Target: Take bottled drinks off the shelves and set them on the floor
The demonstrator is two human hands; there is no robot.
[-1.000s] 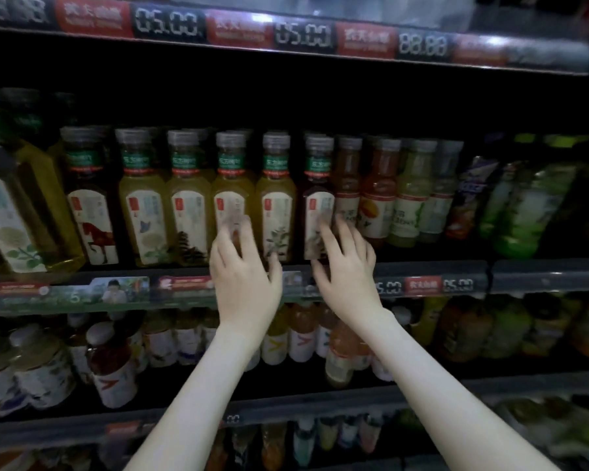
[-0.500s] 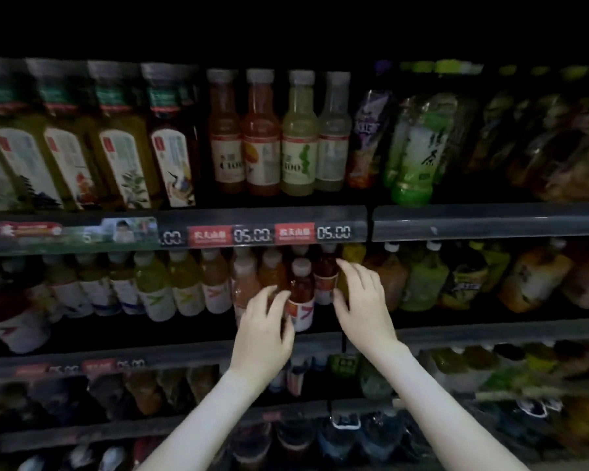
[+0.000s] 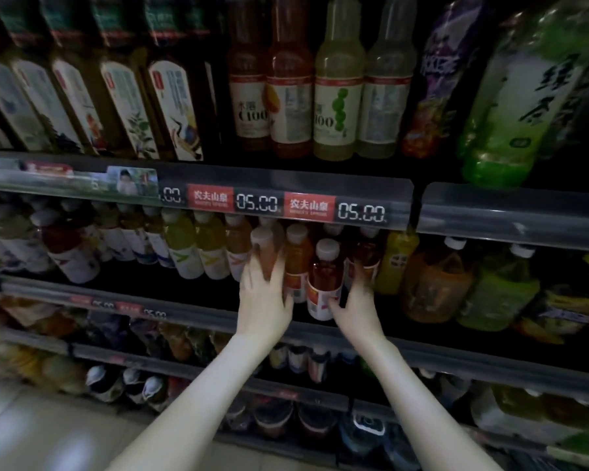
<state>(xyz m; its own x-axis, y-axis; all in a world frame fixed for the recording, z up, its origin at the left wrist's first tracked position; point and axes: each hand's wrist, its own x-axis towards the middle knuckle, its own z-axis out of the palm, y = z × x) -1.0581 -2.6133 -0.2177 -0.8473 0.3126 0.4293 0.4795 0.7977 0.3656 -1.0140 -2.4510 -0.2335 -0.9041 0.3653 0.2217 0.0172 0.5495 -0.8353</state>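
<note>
Head view: both bare arms reach up to one row of small white-capped bottles; the left hand (image 3: 262,300) lies with fingers spread and fairly straight against the front of an orange-brown bottle (image 3: 265,248), touching it but not wrapped round it, though the fingertips are blurred; the right hand (image 3: 357,304) has its thumb across the lower label of a red bottle (image 3: 324,277) and its fingers raised just to the right of that bottle, in front of a darker bottle (image 3: 366,254); I cannot tell whether this hand has closed on either one; an orange bottle (image 3: 296,256) stands between the two hands; all four are on the shelf, behind the shelf rail (image 3: 456,351) that passes under the wrists; the price strip (image 3: 286,202) runs above the fingertips; pale floor (image 3: 31,419) shows below the left forearm.
</note>
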